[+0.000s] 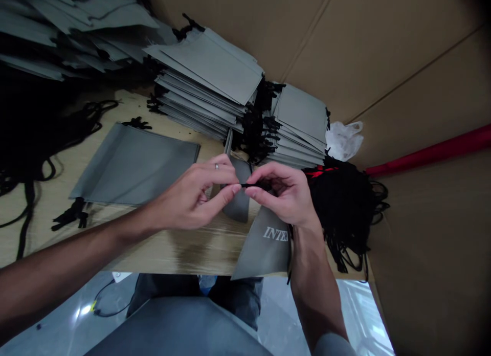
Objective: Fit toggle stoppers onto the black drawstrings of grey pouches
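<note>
My left hand [197,195] and my right hand [286,192] meet above the wooden table [180,251], pinching a black drawstring cord [251,184] between their fingertips. The cord belongs to a grey fabric pouch [264,246] with white letters that lies under my right wrist and hangs over the table's front edge. A ring sits on one finger of my left hand. Part of the pouch's top is hidden behind my fingers.
A flat grey pouch [134,164] lies to the left. Stacks of grey pouches [215,85] stand behind, more [301,126] to their right. A bundle of black cords [347,207] lies at the right, loose cords [26,177] at the left. Cardboard walls [383,49] enclose the back and right.
</note>
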`<state>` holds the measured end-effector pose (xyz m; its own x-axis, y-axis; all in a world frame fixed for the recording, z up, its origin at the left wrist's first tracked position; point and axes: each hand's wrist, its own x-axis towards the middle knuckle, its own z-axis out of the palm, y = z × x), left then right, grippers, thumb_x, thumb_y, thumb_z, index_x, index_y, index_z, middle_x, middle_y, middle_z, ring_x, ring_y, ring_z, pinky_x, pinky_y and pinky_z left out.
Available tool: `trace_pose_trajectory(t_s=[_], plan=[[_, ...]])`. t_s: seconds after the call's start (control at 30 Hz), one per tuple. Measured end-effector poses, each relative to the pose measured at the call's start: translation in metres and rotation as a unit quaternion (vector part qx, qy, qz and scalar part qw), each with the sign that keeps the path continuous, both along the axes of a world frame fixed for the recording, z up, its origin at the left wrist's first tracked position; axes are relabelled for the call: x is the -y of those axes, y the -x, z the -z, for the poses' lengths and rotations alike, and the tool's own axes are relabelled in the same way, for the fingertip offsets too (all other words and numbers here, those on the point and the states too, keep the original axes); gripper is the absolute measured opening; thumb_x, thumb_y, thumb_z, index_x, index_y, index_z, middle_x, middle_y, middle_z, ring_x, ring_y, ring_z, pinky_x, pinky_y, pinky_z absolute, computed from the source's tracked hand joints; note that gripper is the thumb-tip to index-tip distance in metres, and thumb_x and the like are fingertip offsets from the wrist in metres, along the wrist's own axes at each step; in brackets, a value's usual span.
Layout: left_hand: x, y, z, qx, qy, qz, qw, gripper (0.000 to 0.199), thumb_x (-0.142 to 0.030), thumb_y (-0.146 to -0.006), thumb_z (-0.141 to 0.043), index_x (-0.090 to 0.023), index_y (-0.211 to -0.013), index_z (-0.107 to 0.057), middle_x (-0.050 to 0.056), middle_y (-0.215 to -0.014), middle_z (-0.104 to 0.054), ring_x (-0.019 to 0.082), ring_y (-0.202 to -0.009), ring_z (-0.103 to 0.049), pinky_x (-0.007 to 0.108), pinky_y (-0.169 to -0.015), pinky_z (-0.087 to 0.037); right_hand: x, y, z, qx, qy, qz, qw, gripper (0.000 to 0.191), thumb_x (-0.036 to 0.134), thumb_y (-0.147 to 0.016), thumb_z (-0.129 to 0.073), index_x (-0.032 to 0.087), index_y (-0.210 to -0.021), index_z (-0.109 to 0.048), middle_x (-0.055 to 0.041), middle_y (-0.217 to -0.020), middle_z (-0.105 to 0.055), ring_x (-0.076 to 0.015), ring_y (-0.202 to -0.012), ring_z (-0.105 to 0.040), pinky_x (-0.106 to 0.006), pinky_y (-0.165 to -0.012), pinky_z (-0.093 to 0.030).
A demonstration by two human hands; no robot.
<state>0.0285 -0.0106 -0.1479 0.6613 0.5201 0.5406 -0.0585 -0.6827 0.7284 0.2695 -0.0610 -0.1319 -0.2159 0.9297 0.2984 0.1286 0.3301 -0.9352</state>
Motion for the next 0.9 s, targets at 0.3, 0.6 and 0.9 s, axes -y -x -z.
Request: trace_pose_trajectory(t_s=[0.3, 0.6, 0.9], plan=[[0.000, 0.002, -0.006, -0.018, -0.022, -0.020, 0.999, 0.025, -0.016, -0.115, -0.055, -0.020, -0.091, -0.061, -0.001, -0.083, -0.060, 0.018, -0.087, -0.051, 0.034, -0.084, -0.046, 0.004, -0.010, -0.006, 0.053, 0.021, 0.008, 0.998, 0.015, 0.029, -0.098, -0.092, 0.025, -0.112, -0.087, -0.0020, -0.097, -0.087, -0.0173, -0.086, -0.079, -0.029, -0.077, -0.059], [0.000, 0.000, 0.000, -0.021, -0.055, -0.014, 0.998, 0.023, -0.013, -0.114, -0.055, -0.020, -0.092, -0.061, -0.002, -0.082, -0.058, 0.017, -0.085, -0.049, 0.034, -0.087, -0.045, 0.005, -0.004, -0.004, 0.080, -0.026, 0.024, 0.996, 0.007, 0.029, -0.103, -0.086, 0.024, -0.100, -0.082, 0.0012, -0.087, -0.077, -0.0141, -0.074, -0.064, -0.030, -0.067, -0.047], [-0.003, 0.002, -0.004, -0.013, -0.006, -0.001, 1.000, 0.026, -0.016, -0.114, -0.059, -0.021, -0.089, -0.061, -0.003, -0.080, -0.056, 0.016, -0.085, -0.050, 0.031, -0.082, -0.044, 0.003, 0.001, -0.007, 0.008, 0.016, 0.050, 0.999, 0.021, 0.038, -0.100, -0.091, 0.022, -0.092, -0.080, 0.0026, -0.077, -0.071, -0.0129, -0.069, -0.060, -0.028, -0.065, -0.047]])
